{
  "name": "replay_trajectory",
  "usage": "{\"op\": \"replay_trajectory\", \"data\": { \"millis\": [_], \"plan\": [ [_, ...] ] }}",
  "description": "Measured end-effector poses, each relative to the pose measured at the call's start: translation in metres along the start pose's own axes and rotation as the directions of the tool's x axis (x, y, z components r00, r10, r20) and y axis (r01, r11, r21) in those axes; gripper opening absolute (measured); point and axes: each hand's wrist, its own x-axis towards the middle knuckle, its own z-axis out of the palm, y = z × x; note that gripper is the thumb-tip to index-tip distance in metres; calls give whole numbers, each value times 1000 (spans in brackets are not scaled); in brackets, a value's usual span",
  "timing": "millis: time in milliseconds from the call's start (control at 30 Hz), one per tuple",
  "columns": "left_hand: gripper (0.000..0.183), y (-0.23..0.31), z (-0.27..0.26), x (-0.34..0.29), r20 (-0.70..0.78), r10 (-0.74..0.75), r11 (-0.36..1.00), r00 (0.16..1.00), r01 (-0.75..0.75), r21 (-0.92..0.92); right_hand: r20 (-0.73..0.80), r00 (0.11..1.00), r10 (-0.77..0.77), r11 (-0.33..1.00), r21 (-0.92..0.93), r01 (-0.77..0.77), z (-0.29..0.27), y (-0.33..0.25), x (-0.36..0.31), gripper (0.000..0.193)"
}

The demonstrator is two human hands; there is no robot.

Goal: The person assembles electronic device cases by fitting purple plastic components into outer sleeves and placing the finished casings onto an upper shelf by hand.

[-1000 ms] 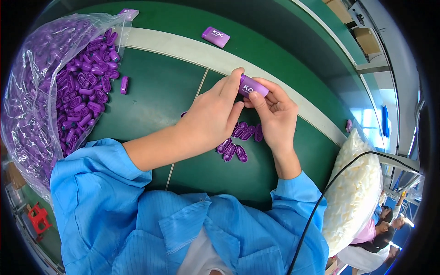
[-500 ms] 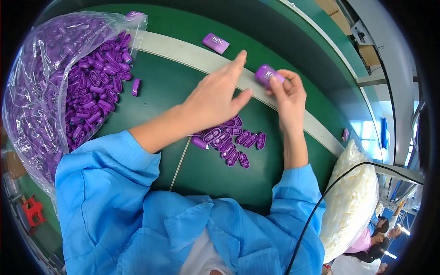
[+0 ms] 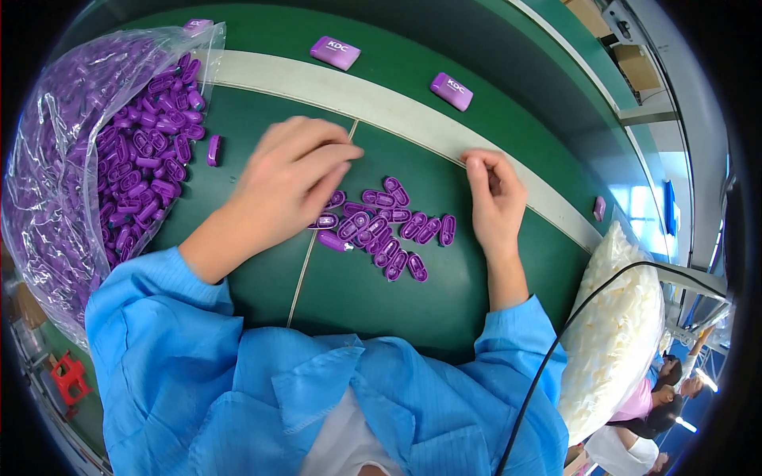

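Note:
My left hand (image 3: 287, 182) hovers over the green table, left of the loose purple shells. Its fingers are loosely bent, the thumb slightly apart, and nothing shows in them. My right hand (image 3: 498, 198) is by the pale strip, thumb and fingertips curled together with nothing visible between them. Beyond it, a purple rectangular case (image 3: 452, 91) with white print lies on the green belt. A second such case (image 3: 335, 52) lies further left. Between my hands, small oval purple plastic shells (image 3: 373, 231) lie in a loose cluster, most with hollow sides up.
A large clear bag (image 3: 55, 159) at the left spills many purple shells (image 3: 147, 163); a single shell (image 3: 213, 150) lies beside it. A bulging bag of cream-coloured pieces (image 3: 615, 341) stands at the right, a black cable (image 3: 548, 357) passing before it. Further right are other people (image 3: 651, 404).
My right hand has let go of the purple case, which now lies on the green belt, and has drawn back nearer. My left hand has moved left, its fingers more bent.

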Motion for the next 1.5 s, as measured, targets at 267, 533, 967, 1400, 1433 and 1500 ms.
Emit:
{"op": "replay_trajectory", "data": {
  "millis": [267, 533, 967, 1400, 1433, 1500],
  "plan": [
    [56, -5, -34, -62, -34, -362, 800, 931, 330, 501, 49, 990, -134, 988, -72, 138, 2, -13, -8, 7],
    [47, 17, 19, -26, 146, -289, 954, 946, 272, 124, 18, 976, -218, 970, -106, 219, -1, -4, -11, 8],
    [34, 12, 56, 15, -90, -96, 989, 991, 106, 108, -148, 968, -202, 979, -30, 200, 6, -4, -14, 15],
    [25, -16, 59, 15, -1, -320, 875, 948, 295, -384, -261, 958, -121, 992, -4, 124, -13, -22, -38, 14],
    [28, -15, 61, 16, -35, -322, 846, 946, 271, -459, -246, 965, -92, 996, 0, 95, -14, -21, -37, 17],
    [36, -17, 63, 18, -42, -324, 785, 945, 244, -569, -231, 971, -67, 998, -4, 67, -13, -21, -34, 19]
  ]
}}
